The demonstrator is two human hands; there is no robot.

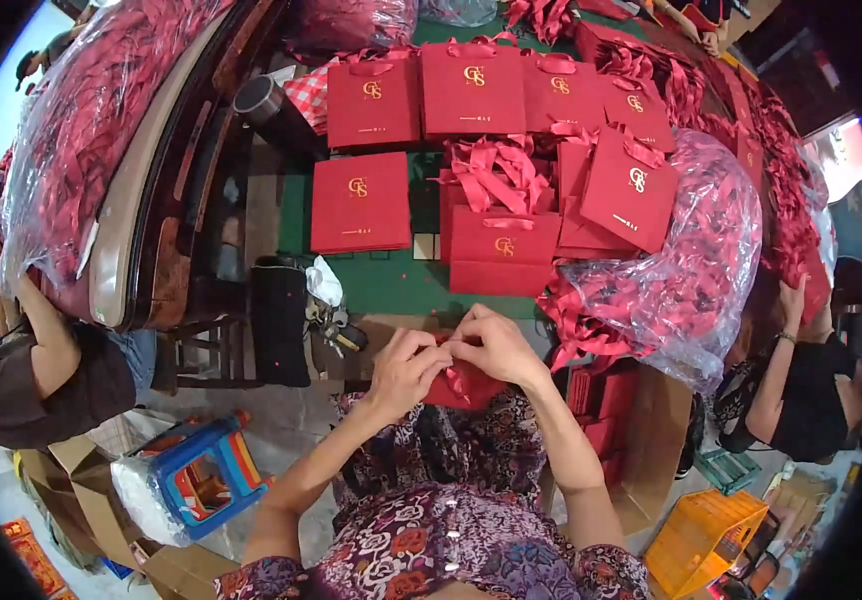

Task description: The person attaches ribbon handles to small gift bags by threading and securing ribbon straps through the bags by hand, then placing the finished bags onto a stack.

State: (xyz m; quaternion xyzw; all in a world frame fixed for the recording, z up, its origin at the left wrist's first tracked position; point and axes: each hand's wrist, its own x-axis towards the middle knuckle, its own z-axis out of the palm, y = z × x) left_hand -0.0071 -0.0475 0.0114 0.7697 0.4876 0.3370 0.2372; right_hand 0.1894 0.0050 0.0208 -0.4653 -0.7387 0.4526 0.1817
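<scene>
Over my lap, at the table's near edge, both hands meet at a small red gift bag (466,393). My left hand (407,372) is closed in a pinch at the bag's red ribbon (457,380). My right hand (497,347) pinches at the same spot, fingertips touching those of the left. My fingers partly hide the ribbon and the bag's top. Just beyond stands another red bag (503,262) with a pile of loose ribbons (501,175) behind it. A flat red bag (361,203) lies on the green tabletop (391,275) farther left.
Clear plastic sacks of red ribbon (696,250) bulge at the right. Several red bags (473,88) line the back. A dark tumbler (276,115) and keys (336,325) are at the left. People work on both sides. An orange crate (706,540) stands on the floor.
</scene>
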